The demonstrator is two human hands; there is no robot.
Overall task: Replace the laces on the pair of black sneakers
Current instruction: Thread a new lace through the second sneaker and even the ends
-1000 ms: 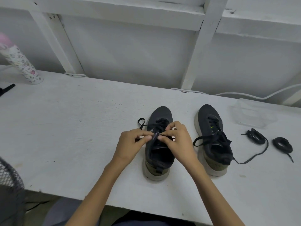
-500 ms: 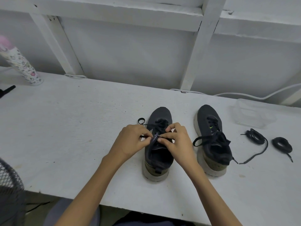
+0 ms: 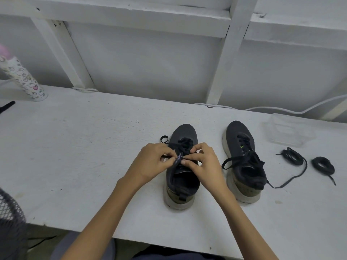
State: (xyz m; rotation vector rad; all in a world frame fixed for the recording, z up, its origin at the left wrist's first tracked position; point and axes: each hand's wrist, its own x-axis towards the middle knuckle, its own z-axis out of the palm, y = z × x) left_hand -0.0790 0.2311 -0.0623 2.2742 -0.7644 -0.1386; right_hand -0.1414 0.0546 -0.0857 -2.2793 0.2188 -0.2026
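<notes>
Two black sneakers stand on the white table, toes pointing away from me. Over the left sneaker (image 3: 183, 182) both hands work at its upper eyelets. My left hand (image 3: 150, 164) pinches the black lace (image 3: 165, 139) at the shoe's left edge, and a loop of that lace pokes out beyond the toe side. My right hand (image 3: 203, 164) pinches the same lace and the tongue edge from the right. The right sneaker (image 3: 244, 162) sits apart, its lace tied in a loose bow. Two coiled black laces lie further right, one (image 3: 293, 158) partly unrolled, the other (image 3: 323, 166) still wound.
A clear plastic container (image 3: 289, 130) sits behind the spare laces. A patterned bottle (image 3: 24, 79) stands at the far left, a black mesh object (image 3: 11, 222) at the lower left edge. A white cable (image 3: 281, 109) runs along the wall. The table's front edge (image 3: 131, 239) is close to me.
Both hands stay pinched together over the left sneaker, with only small finger shifts at the lace. The sneakers and spare laces have not moved.
</notes>
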